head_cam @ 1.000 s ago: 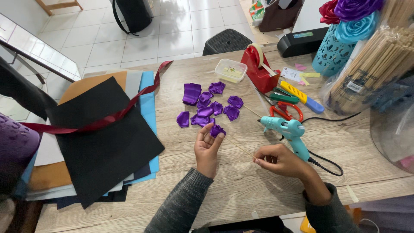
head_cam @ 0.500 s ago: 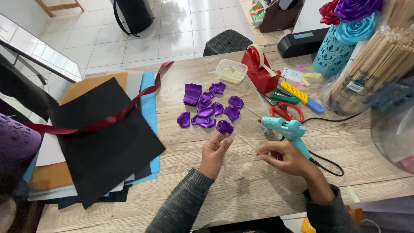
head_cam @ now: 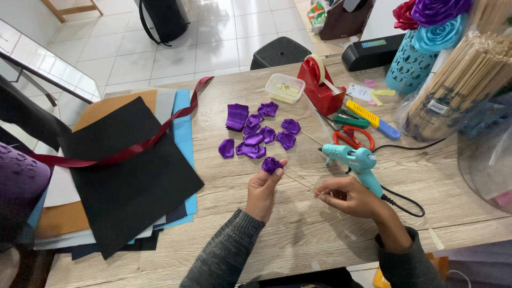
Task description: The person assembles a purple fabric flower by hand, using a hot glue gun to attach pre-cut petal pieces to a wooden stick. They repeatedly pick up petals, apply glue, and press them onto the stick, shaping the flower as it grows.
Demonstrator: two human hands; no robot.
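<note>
Since the purple ribbon bud (head_cam: 271, 165) is soft and light (crushable, I'd guess), the left hand (head_cam: 263, 190) pinches it just left of the glue gun (head_cam: 354, 161), while the right hand (head_cam: 348, 197) pinches its thin stiff stick (head_cam: 301, 184).

Light: you worked under soft, even daylight, brightest on the white floor tiles (head_cam: 213, 37).
Shadows: faint, short ones lay under your hands on the wooden table (head_cam: 320, 234).
Sharpness: the centre was crisp.
Edges: wide-lens bending showed, and near corners blurred.
</note>
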